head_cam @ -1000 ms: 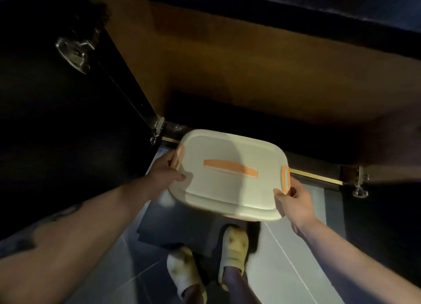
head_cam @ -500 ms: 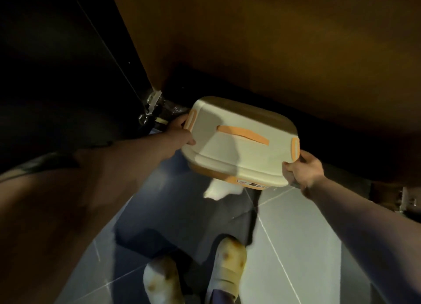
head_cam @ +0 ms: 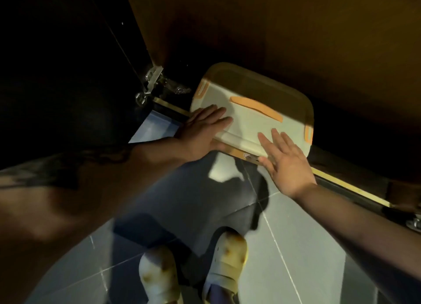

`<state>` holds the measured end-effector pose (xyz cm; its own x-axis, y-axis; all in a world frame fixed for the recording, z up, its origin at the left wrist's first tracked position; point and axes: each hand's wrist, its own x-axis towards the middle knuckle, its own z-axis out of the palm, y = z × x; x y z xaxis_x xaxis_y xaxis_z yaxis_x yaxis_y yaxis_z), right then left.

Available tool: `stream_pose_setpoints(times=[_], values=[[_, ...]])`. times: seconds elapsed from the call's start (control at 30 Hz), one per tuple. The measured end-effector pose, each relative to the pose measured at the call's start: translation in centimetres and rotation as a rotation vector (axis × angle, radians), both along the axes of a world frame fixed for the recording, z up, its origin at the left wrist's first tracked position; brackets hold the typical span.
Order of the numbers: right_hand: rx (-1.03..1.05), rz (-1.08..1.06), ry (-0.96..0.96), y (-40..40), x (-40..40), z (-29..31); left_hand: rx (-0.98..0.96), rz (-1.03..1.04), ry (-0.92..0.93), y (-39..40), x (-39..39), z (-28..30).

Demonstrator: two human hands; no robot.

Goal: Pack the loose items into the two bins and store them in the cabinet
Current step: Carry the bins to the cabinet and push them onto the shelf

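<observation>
1. Both hands lie flat, fingers straight: left hand [head_cam: 203, 126] and right hand [head_cam: 287, 160] press the near edge of the cream plastic bin with orange handle [head_cam: 255, 112].
2. It sits partly inside the dark wooden cabinet [head_cam: 273, 30], above the grey tiled floor [head_cam: 296, 246].

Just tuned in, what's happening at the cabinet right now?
A person is pushing a lidded white bin with orange handle and latches into the low cabinet. The left hand and right hand lie flat, fingers straight, against its near edge. The bin sits partly past the cabinet's threshold.
</observation>
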<state>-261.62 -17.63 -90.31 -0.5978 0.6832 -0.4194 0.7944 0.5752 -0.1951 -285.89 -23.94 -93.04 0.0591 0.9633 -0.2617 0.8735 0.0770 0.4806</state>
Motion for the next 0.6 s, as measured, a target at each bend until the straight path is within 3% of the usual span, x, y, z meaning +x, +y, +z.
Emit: stream_pose_setpoints(times=[0.13,0.37,0.47,0.6], values=[[0.017,0.027,-0.150,1.0,-1.4,-0.8,-0.062,0.010,0.085,1.9,-0.3,-0.5],[-0.052,-0.141,-0.280,3.8,-5.2,-0.6,-0.173,0.158,0.155,5.1,0.7,0.9],[-0.051,-0.158,-0.334,3.7,-6.6,1.4,-0.219,0.248,0.087,4.5,1.2,2.4],[-0.011,-0.095,-0.320,1.2,-6.3,6.0,-0.233,0.210,0.031,1.4,2.1,7.8]])
